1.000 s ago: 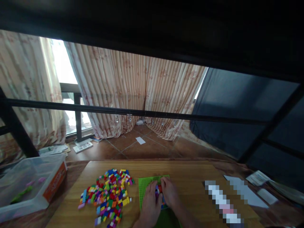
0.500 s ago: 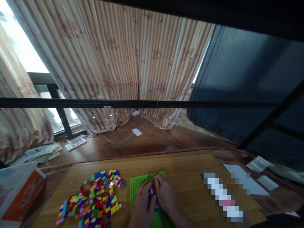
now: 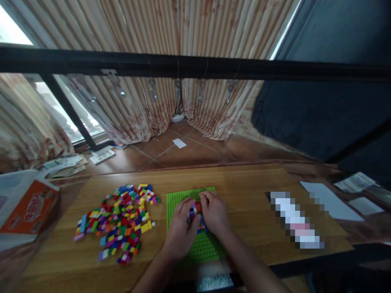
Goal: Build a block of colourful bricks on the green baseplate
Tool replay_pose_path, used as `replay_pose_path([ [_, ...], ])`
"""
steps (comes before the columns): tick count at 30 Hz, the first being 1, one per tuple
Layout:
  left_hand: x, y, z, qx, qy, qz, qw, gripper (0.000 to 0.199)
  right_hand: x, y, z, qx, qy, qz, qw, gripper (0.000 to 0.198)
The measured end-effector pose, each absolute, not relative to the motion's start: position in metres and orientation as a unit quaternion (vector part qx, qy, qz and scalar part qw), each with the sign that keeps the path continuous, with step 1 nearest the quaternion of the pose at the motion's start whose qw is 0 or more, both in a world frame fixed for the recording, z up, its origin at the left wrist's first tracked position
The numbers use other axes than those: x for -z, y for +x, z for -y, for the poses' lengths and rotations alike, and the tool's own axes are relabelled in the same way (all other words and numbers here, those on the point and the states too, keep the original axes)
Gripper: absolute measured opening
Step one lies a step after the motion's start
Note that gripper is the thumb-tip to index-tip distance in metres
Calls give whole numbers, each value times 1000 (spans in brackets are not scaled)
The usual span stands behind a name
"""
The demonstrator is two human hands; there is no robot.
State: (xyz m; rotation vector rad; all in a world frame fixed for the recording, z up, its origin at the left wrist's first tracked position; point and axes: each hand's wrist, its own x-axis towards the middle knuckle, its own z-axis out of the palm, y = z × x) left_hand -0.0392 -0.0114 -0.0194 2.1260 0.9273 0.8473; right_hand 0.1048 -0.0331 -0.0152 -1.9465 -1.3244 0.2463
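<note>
A green studded baseplate (image 3: 201, 250) lies on the wooden table, under both hands. On it is a small cluster of toy bricks (image 3: 195, 208), with purple, orange-red and blue showing between my hands. My left hand (image 3: 183, 228) curves around the cluster's left side, thumb close to its front. From the right, my right hand (image 3: 214, 211) is closed against the bricks with its fingers bent. The hands hide much of the cluster, so its full shape cannot be seen. Left of the plate a large loose pile of coloured bricks (image 3: 124, 219) is spread over the table.
The wooden table (image 3: 250, 191) holds a pixelated, blurred-out object (image 3: 295, 221) on its right side. White paper (image 3: 332, 201) lies beyond its right edge. At the left stands an orange-and-white box (image 3: 29, 207). A black rail (image 3: 195, 67) crosses in front of the curtains.
The camera view has tilted down, so the table and hands appear higher and more of the forearms shows. Both hands stay around the brick cluster on the baseplate.
</note>
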Motion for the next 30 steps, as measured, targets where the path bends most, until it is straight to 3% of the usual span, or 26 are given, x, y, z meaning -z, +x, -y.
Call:
replay_pose_path([
  [7, 14, -36, 9, -352, 805, -334, 341, 34, 17, 109, 28, -89, -777, 519, 346, 30],
  [30, 7, -54, 8, -342, 774, -372, 382, 38, 17, 76, 34, -128, -763, 486, 407, 33],
])
